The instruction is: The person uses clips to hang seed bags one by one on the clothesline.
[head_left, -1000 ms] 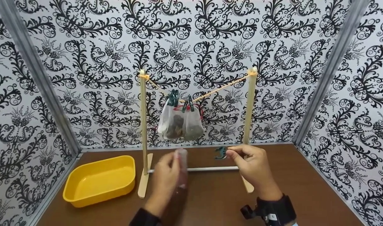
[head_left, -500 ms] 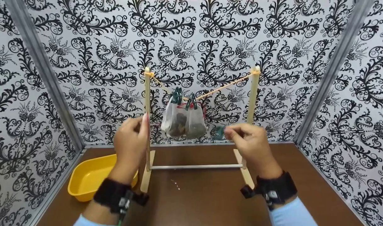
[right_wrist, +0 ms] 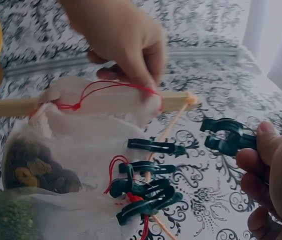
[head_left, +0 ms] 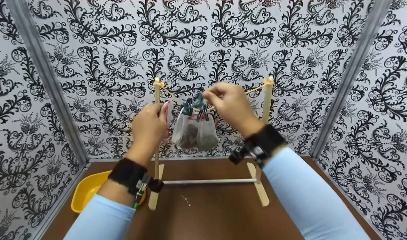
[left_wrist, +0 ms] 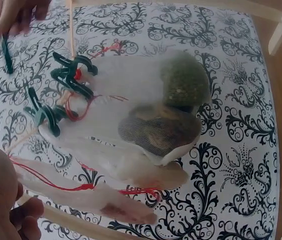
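My left hand pinches the top of a small white mesh drawstring bag with a red cord, beside the left post. In the right wrist view, the bag hangs in front of that post. My right hand pinches a dark green plastic clip by its handle end. This clip is above the sagging orange line, apart from it in the right wrist view. Other green clips hold filled mesh bags on the line. One hanging bag has green grain-like contents; another has dark lumpy contents.
A wooden left post and right post carry the line, joined low down by a white rod. A yellow tub, partly hidden by my left arm, stands on the brown table. Patterned walls surround it.
My left hand has carried the mesh bag from low over the table up beside the left post. My right hand has brought the clip up and leftward to the line.
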Tool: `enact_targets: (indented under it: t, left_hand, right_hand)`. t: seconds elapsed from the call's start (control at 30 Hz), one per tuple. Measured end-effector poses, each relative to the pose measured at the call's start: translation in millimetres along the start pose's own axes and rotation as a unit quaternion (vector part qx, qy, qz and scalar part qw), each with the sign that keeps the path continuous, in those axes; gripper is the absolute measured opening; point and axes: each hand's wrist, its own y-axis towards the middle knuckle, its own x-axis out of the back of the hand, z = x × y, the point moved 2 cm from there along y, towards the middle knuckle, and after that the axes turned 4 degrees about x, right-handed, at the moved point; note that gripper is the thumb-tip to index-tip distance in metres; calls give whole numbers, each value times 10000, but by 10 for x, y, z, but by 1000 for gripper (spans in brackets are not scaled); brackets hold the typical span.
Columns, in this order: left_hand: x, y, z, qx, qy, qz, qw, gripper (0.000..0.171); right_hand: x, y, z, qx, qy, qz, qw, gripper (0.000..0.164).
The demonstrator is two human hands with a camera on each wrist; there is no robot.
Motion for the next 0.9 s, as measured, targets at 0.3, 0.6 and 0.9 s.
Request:
enact_targets:
  t: [0.3,0.6,0.9]
  left_hand:
    - [-49,138,-169,-210,305,213,9991,28]
    - [-52,146,-178,-299,245,-2,9993,28]
    - [-112,90,-117,-267,159,50,9995,29]
  right_hand:
    - [-300,391,26,65,-641,-98,9979,15]
    - [-555,482,-2,11,-716,63,9974,14]
    - [-620,453,-14,-419,-1209,820,9884,39]
